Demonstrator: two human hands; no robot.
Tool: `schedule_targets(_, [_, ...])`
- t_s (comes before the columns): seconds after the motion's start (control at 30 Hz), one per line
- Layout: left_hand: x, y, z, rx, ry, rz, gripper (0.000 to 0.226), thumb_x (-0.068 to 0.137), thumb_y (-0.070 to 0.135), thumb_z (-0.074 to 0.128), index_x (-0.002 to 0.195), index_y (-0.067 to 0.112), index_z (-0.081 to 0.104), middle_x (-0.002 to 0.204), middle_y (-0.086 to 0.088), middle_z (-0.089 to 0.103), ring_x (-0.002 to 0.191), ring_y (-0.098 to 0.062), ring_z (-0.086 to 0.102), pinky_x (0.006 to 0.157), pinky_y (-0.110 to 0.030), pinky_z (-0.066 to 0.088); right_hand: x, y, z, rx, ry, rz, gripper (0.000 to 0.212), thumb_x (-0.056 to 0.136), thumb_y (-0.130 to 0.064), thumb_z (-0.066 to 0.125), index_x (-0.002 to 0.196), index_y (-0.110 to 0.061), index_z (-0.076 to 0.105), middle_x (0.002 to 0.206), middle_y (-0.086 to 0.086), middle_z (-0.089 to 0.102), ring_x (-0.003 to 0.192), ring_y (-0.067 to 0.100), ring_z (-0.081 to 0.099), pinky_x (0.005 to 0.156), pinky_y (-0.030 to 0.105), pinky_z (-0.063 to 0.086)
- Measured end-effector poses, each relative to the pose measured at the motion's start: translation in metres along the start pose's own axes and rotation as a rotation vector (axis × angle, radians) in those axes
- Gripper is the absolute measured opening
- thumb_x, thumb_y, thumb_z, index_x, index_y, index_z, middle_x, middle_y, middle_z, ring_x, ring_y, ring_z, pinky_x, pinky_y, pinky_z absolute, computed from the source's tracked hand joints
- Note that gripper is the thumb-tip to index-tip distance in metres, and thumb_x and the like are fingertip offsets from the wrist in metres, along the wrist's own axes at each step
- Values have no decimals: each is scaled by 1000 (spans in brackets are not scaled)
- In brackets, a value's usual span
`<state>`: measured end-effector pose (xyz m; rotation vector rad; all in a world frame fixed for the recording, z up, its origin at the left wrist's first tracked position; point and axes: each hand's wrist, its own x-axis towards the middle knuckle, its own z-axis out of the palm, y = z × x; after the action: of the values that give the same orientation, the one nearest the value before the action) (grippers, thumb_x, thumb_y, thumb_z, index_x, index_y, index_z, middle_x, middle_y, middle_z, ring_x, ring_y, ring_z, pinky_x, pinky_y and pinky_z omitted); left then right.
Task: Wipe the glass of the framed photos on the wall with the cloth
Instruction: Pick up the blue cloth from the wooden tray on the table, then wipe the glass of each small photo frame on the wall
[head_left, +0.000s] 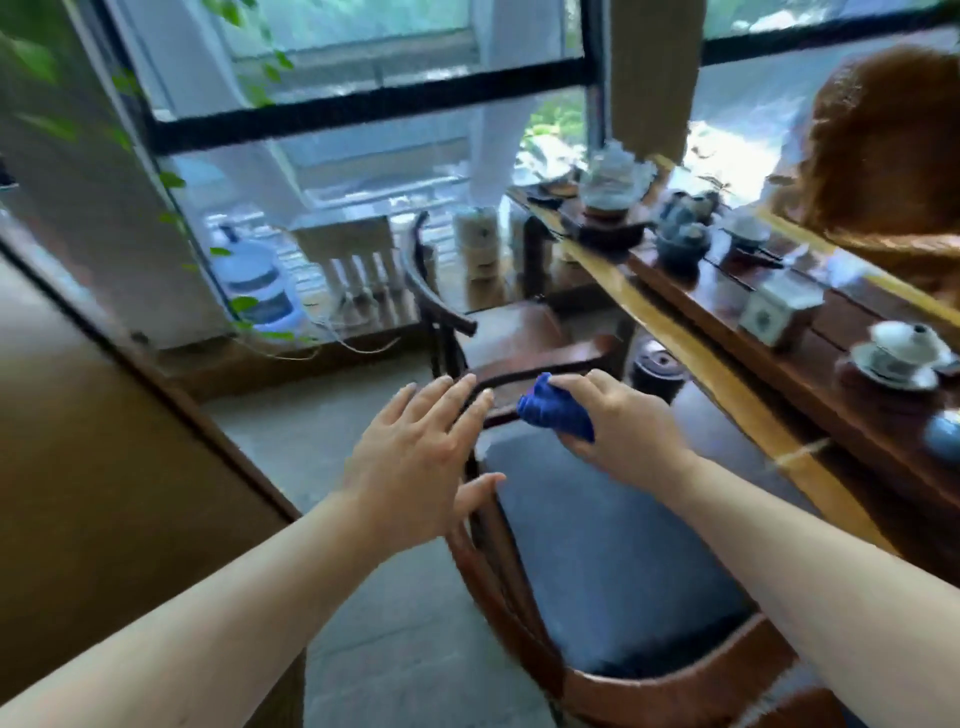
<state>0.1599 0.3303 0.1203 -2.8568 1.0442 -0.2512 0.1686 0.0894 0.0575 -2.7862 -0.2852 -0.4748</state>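
My right hand (623, 421) is closed around a bunched blue cloth (553, 408), which sticks out to the left of my fingers. My left hand (415, 457) is held out flat beside it, fingers spread, holding nothing, over the curved back rail of a wooden chair (519, 597). No framed photo shows in this view. The picture is blurred.
The wooden chair with a blue seat cushion (613, 561) stands right under my hands. A long wooden tea table (753, 405) with teapots and cups runs along the right. A second chair (441, 312), a water jug (254, 280) and large windows lie ahead. A brown panel (104, 441) is at left.
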Motion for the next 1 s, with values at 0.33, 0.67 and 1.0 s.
schedule_targets(0.33, [-83,-162,-76,200,219,-269,72,86,60,42,138,10,43,141,-14,51,130,-31,45,106,-51,38,154,-164,3,73,102,-279,61,72,-36,70,130,-27,51,107,1,62,89,30,65,59,40,54])
schedule_targets(0.67, [-159,-275,-140,370,230,-605,74,85,61,41,139,11,40,145,-14,46,135,-31,40,109,-57,33,269,-317,-11,168,269,-535,56,77,-37,69,128,-27,49,111,2,63,85,28,64,55,30,42])
schedule_targets(1.0, [-150,-370,-206,656,158,-773,74,86,58,50,143,13,36,149,-14,41,138,-32,35,112,-56,28,401,-417,5,366,405,-753,58,75,-34,73,126,-30,44,105,1,63,74,27,64,56,25,34])
